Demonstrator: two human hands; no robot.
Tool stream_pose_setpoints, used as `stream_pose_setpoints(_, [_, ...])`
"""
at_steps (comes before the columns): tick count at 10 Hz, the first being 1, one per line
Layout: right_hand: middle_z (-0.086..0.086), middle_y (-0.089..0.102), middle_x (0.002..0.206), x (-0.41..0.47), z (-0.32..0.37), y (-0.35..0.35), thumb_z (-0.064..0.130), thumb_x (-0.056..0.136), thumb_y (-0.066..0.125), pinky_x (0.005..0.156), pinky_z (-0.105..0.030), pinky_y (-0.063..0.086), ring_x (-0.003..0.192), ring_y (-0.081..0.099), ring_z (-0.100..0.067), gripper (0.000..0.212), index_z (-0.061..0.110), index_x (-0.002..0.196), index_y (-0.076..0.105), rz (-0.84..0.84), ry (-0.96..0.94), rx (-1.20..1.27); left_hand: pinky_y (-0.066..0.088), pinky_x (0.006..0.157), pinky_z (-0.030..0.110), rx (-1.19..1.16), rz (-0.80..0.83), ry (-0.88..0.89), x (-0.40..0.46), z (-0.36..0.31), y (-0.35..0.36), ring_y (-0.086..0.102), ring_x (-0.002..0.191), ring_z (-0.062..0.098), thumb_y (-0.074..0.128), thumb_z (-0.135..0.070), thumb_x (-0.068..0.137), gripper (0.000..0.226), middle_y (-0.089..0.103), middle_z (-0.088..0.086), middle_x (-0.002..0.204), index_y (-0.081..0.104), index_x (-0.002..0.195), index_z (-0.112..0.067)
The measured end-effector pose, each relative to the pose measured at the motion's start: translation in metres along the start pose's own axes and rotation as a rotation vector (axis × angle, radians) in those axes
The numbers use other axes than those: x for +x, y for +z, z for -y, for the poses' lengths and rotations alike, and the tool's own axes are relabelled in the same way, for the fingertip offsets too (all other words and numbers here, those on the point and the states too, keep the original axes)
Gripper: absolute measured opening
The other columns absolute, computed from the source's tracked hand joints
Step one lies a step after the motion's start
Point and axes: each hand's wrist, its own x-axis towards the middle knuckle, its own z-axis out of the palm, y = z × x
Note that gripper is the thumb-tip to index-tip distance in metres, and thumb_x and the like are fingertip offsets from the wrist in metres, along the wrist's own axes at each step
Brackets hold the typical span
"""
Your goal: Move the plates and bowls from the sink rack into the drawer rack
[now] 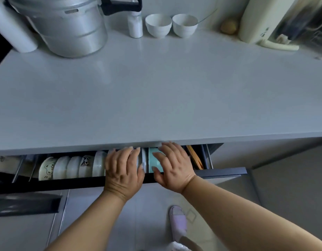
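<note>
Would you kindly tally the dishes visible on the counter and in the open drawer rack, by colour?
White bowls on the counter: 2
Pale dishes standing left of the left hand in the drawer rack: 5
Turquoise dishes under the right hand: 1
Total: 8
</note>
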Motion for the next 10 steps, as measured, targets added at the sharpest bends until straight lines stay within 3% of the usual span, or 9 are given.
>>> stream_pose_setpoints(1, [-0.018, 0.062, 0.118, 0.013, -0.015, 0.009, 0.04, 0.086, 0.055, 0.11, -0.046, 0.036, 0.122, 0.052, -0.034, 0.052, 0.003, 0.122, 0.053, 0.102, 0.009, -0.036, 0.027, 0.109, 0.05, 0.102, 0.133, -0.06, 0.014, 0.004, 0.007, 0.046, 0.122, 0.028, 0.047, -0.03, 0.087, 0.05, 0.049, 0.011, 0.134, 0.053, 0.131, -0.006])
stream_pose_setpoints(2, [-0.018, 0.057, 0.133, 0.019, -0.027, 0.012, 0.067, 0.077, 0.057, 0.112, -0.045, 0.033, 0.132, 0.046, -0.033, 0.086, 0.0, 0.131, 0.056, 0.265, 0.033, -0.112, 0.022, 0.115, 0.052, 0.112, 0.288, -0.094, 0.023, 0.009, 0.009, 0.037, 0.137, 0.025, 0.044, -0.032, 0.09, 0.054, 0.048, 0.011, 0.144, 0.046, 0.139, -0.009])
stream_pose_setpoints(3, [-0.016, 0.055, 0.137, 0.019, -0.032, 0.013, 0.072, 0.067, 0.065, 0.112, -0.041, 0.029, 0.135, 0.04, -0.03, 0.099, 0.004, 0.137, 0.05, 0.344, -0.011, -0.167, 0.026, 0.113, 0.051, 0.064, 0.351, -0.083, 0.029, 0.013, 0.003, 0.038, 0.137, 0.026, 0.04, -0.029, 0.092, 0.051, 0.049, 0.01, 0.144, 0.05, 0.138, -0.009])
stream_pose_setpoints(6, [-0.008, 0.063, 0.114, 0.031, -0.023, 0.021, 0.041, 0.06, 0.088, 0.096, -0.034, 0.036, 0.119, 0.047, -0.023, 0.077, 0.011, 0.121, 0.052, 0.096, 0.089, -0.163, 0.026, 0.113, 0.043, 0.007, 0.498, -0.101, 0.042, 0.017, -0.015, 0.045, 0.134, 0.025, 0.035, -0.03, 0.094, 0.05, 0.05, 0.008, 0.143, 0.052, 0.137, -0.011])
stream_pose_setpoints(7, [-0.007, 0.066, 0.11, 0.032, -0.021, 0.02, 0.045, 0.059, 0.086, 0.093, -0.033, 0.036, 0.117, 0.049, -0.022, 0.069, 0.012, 0.114, 0.06, 0.121, 0.143, -0.139, 0.021, 0.114, 0.041, 0.011, 0.588, -0.097, 0.045, 0.019, -0.02, 0.041, 0.137, 0.026, 0.032, -0.035, 0.095, 0.053, 0.045, 0.008, 0.147, 0.048, 0.14, -0.012])
stream_pose_setpoints(8, [-0.006, 0.065, 0.112, 0.035, -0.018, 0.013, 0.056, 0.075, 0.067, 0.092, -0.033, 0.036, 0.116, 0.05, -0.021, 0.057, 0.012, 0.112, 0.066, 0.182, 0.184, -0.127, 0.011, 0.116, 0.035, -0.003, 0.69, -0.158, 0.051, 0.016, -0.026, 0.031, 0.143, 0.026, 0.025, -0.045, 0.095, 0.062, 0.037, 0.011, 0.152, 0.041, 0.145, -0.013])
stream_pose_setpoints(9, [-0.003, 0.065, 0.107, 0.044, -0.015, 0.003, 0.058, 0.085, 0.048, 0.085, -0.036, 0.047, 0.106, 0.058, -0.024, 0.053, 0.014, 0.107, 0.067, 0.263, 0.236, -0.039, -0.007, 0.118, 0.03, -0.001, 0.787, -0.218, 0.058, 0.012, -0.029, -0.001, 0.149, 0.021, 0.003, -0.061, 0.085, 0.08, 0.004, 0.008, 0.162, 0.012, 0.154, -0.021])
stream_pose_setpoints(10, [-0.004, 0.065, 0.107, 0.061, -0.01, -0.015, 0.06, 0.089, 0.038, 0.086, -0.034, 0.046, 0.101, 0.061, -0.027, 0.06, 0.011, 0.109, 0.066, 0.281, 0.384, 0.107, -0.011, 0.119, 0.033, -0.031, 0.935, -0.27, 0.064, 0.011, -0.035, -0.022, 0.146, 0.015, -0.003, -0.068, 0.084, 0.08, -0.019, 0.001, 0.16, -0.008, 0.153, -0.027])
